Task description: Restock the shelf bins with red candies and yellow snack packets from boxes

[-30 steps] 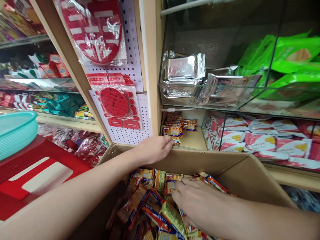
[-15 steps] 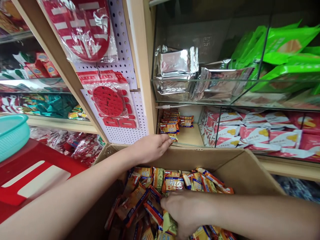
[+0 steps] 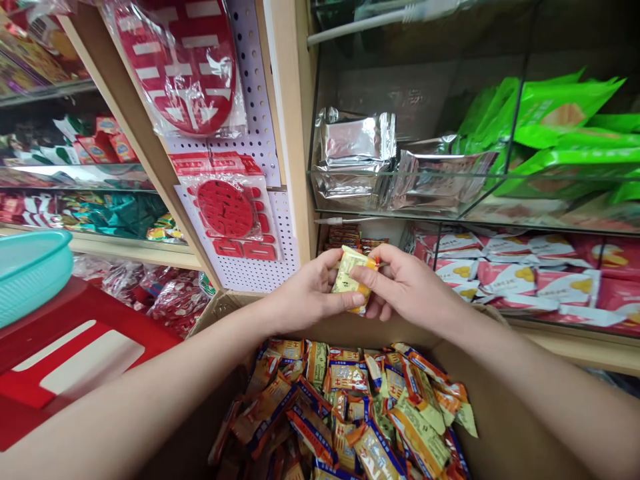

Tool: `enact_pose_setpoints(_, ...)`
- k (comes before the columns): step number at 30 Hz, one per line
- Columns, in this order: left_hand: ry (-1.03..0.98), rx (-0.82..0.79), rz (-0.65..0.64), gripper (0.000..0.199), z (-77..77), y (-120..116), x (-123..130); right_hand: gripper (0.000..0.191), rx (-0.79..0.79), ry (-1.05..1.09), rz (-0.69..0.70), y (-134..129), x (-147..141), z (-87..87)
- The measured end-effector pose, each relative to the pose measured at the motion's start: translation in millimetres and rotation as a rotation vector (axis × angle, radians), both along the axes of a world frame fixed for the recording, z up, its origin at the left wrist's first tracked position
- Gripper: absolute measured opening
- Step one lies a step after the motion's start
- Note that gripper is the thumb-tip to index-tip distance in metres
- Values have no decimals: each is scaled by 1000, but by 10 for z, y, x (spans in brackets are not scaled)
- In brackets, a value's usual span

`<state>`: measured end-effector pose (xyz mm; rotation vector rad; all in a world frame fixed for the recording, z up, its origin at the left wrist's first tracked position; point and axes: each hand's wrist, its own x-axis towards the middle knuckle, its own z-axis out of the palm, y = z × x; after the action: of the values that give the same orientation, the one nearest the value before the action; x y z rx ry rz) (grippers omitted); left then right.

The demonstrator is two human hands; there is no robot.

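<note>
A small yellow and orange snack packet (image 3: 353, 277) is held up between both hands above a cardboard box (image 3: 320, 331). My left hand (image 3: 310, 290) grips its left and lower side, thumb across the front. On the right side my right hand (image 3: 407, 283) pinches the same packet, its thumb over the printed face. Many orange, blue and yellow packets (image 3: 345, 377) lie loose in the box below. Behind the hands, similar packets (image 3: 344, 235) stand in a lower shelf compartment, partly hidden by the fingers.
Silver packs (image 3: 357, 143) and green bags (image 3: 565, 127) sit on the glass shelf above. Pink and white packets (image 3: 510, 275) fill the lower right compartment. Red decorations (image 3: 225, 208) hang on a pegboard. A teal basket (image 3: 35, 273) rests on a red box (image 3: 95, 353) at left.
My right hand has risen out of the box with a packet. My left hand has left the shelf edge and now holds that packet too. The view has shifted slightly.
</note>
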<state>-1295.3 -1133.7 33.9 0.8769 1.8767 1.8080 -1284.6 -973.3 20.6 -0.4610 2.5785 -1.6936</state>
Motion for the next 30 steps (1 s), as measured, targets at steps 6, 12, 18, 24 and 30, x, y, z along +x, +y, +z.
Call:
enact_pose_setpoints(6,-79,-73,47,43,4,-52,-75,31,-193,29,1,0,12,26)
enact_pose_setpoints(12,71,-8,224,39,-18,-82,-143,28,-484,142,-114,25,-19,72)
enact_pose_setpoints(18,-256,290,148,29,25,-60,-121,12,-448,317,-49,60,8,85)
enact_pose_setpoints(24,-284,357,318,28,18,-72,-119,16,-492,165,30,12,32,70)
enact_pose_setpoints(30,-179,399,400,39,-12,-14,-67,36,-487,12,-43,-16,-36,-8)
